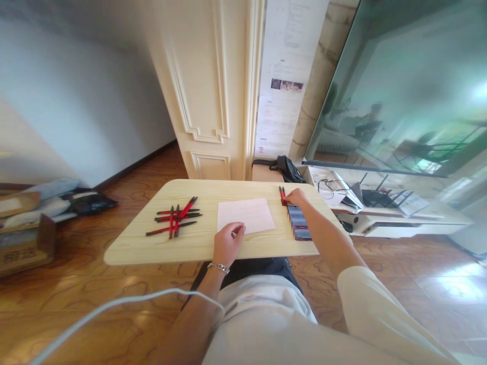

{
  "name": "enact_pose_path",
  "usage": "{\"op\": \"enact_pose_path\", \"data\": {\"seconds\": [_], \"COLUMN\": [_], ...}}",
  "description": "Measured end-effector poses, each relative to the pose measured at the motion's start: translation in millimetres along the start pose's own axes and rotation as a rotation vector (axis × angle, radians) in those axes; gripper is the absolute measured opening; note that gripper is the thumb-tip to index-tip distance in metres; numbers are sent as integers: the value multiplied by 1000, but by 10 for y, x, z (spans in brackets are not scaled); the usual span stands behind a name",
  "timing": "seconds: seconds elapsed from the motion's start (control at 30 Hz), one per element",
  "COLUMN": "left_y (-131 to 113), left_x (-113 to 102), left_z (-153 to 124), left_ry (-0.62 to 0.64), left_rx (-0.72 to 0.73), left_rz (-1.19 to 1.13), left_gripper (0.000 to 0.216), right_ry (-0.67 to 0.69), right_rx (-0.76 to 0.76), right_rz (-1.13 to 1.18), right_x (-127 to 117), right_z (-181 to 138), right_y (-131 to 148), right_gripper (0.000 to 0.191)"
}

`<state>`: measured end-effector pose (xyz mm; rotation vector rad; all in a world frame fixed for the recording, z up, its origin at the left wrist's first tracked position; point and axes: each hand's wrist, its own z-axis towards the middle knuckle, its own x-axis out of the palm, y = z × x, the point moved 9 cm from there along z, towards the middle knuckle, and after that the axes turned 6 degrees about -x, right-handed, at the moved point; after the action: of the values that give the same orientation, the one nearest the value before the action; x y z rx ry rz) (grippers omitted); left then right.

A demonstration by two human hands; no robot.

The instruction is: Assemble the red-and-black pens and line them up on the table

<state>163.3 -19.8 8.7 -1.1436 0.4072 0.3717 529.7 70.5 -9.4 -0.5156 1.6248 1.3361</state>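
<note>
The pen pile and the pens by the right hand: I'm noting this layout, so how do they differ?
The pile has several pens; the pair shows two. The pile's pens cross one another, whereas the pair's are side by side. The pile lies apart from both hands, while the right hand has its fingers at the pair. Both groups are red and black.

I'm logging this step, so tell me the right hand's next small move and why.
The right hand should probably secure a pinch on one of the red-and-black pens beside it: it is right at them, but whether it grips one is unclear. The left hand is at the near edge of the white paper, away from every pen.
</note>
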Motion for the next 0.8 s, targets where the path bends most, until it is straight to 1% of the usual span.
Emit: {"op": "enact_pose_path", "data": {"seconds": [0.1, 0.17, 0.6, 0.7, 0.8], "left_y": [-14, -17, -9, -44, -73], "left_x": [-11, -11, -2, -15, -67], "left_z": [-1, -3, -7, -20, -31], "left_ry": [-3, 0, -5, -21, -44], "left_rx": [2, 4, 12, 33, 65], "left_rz": [5, 6, 8, 15, 33], "left_gripper": [24, 24, 23, 21, 20], "right_ry": [49, 54, 41, 33, 0], "right_rx": [26, 25, 18, 28, 28], "right_rz": [-19, -33, -82, -90, -99], "right_x": [43, 46, 46, 22, -54], "right_z": [9, 10, 0, -27, -74], "right_y": [-39, -47, -38, -18, 46], "right_gripper": [28, 29, 33, 34, 33]}}
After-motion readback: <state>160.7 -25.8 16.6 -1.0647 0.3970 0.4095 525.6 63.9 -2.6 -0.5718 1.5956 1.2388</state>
